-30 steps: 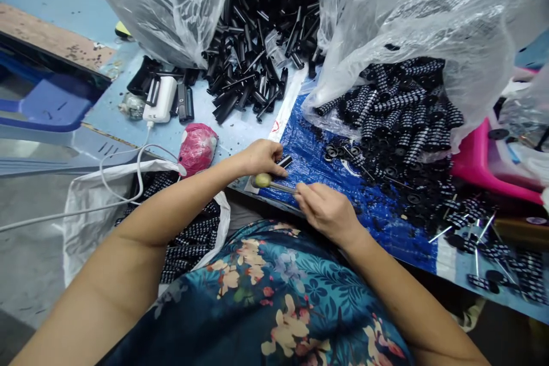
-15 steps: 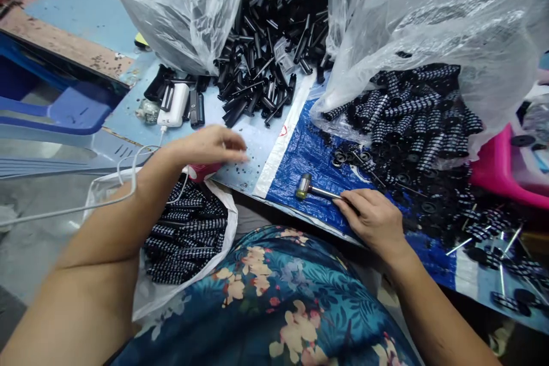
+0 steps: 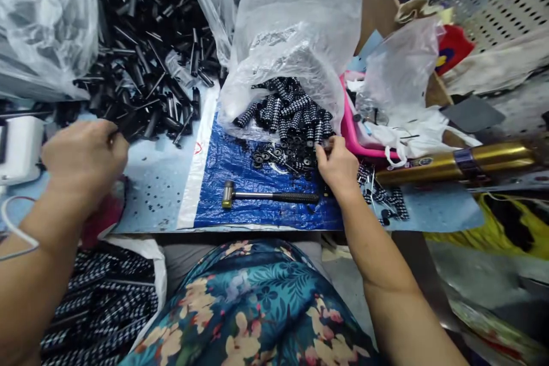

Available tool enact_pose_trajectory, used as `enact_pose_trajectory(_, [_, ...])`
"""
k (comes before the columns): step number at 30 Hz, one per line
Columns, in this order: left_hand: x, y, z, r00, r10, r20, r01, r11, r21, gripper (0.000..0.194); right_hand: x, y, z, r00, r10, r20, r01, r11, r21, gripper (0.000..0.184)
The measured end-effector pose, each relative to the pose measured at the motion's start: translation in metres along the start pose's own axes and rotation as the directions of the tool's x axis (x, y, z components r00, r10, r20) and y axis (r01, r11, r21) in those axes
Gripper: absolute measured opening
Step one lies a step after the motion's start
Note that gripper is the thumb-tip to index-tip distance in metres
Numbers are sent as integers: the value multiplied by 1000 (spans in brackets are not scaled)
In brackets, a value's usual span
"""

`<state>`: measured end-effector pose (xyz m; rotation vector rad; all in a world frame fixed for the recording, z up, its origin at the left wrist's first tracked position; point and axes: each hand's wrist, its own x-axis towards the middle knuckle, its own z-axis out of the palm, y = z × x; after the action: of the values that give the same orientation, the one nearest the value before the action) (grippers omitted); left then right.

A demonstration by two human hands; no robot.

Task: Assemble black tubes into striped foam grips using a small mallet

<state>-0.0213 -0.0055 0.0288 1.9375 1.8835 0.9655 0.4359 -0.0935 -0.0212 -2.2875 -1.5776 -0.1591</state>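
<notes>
My left hand (image 3: 88,148) is curled closed beside the pile of black plastic tubes (image 3: 141,68). What its fingers hold, if anything, is hidden. My right hand (image 3: 338,166) reaches the lower right of a heap of black-and-white checked rollers (image 3: 295,111) spilling from a clear plastic bag (image 3: 278,40). Thumb and fingers close in at the roller ends there; whatever lies between them cannot be made out. A small hammer (image 3: 270,197) with a ribbed black handle lies on the blue plastic sheet (image 3: 257,217), apart from both hands. Black round caps (image 3: 261,157) lie below the heap.
A pink basket (image 3: 354,131) stands right of the bag, near a gold cylinder (image 3: 463,163). Loose rollers with metal rods (image 3: 386,200) lie beside it. At lower left, a white sack (image 3: 159,274) holds many checked rollers. A white device (image 3: 21,148) with a cable lies left.
The view has swung right. My right hand has let go of the hammer, now lying flat, and moved to the checked rollers. My left hand has closed near the black tubes.
</notes>
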Motion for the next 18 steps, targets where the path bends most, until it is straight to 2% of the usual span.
enact_pose_trajectory(2, [-18, 16, 7, 999, -44, 19, 45, 998, -47, 8, 14, 0, 5, 996, 16, 93, -11, 998, -54, 49])
enact_pose_trajectory(4, [-36, 26, 16, 971, -171, 169, 197, 969, -150, 13, 20, 3, 9, 993, 33, 116, -31, 999, -21, 46])
enact_pose_trajectory(5, [-44, 29, 20, 934, -240, 266, 305, 922, -239, 14, 19, 5, 10, 994, 37, 104, -40, 999, 24, 43])
enact_pose_trajectory(6, [-51, 30, 23, 887, -294, 357, 417, 841, -343, 13, 17, 9, 11, 996, 38, 85, -45, 996, 77, 41])
enact_pose_trajectory(8, [-62, 33, 27, 796, -358, 487, 594, 612, -522, 17, 11, 16, 12, 998, 39, 50, -47, 985, 168, 42])
enact_pose_trajectory(10, [-69, 40, 32, 742, -399, 539, 671, 439, -598, 27, 7, 17, 13, 998, 51, 30, -57, 975, 215, 46])
enact_pose_trajectory(11, [-72, 45, 35, 730, -407, 549, 683, 401, -610, 30, 7, 15, 15, 998, 62, 24, -66, 973, 219, 49])
enact_pose_trajectory(12, [-74, 51, 38, 729, -404, 552, 683, 386, -619, 31, 9, 11, 16, 997, 72, 21, -75, 975, 209, 52])
enact_pose_trajectory(16, [-79, 75, 52, 783, -331, 527, 622, 375, -688, 47, 27, -5, 19, 993, 111, 49, -117, 984, 137, 51])
enact_pose_trajectory(18, [-83, 81, 54, 790, -307, 530, 612, 359, -704, 46, 30, -6, 16, 989, 137, 55, -146, 963, 225, 48])
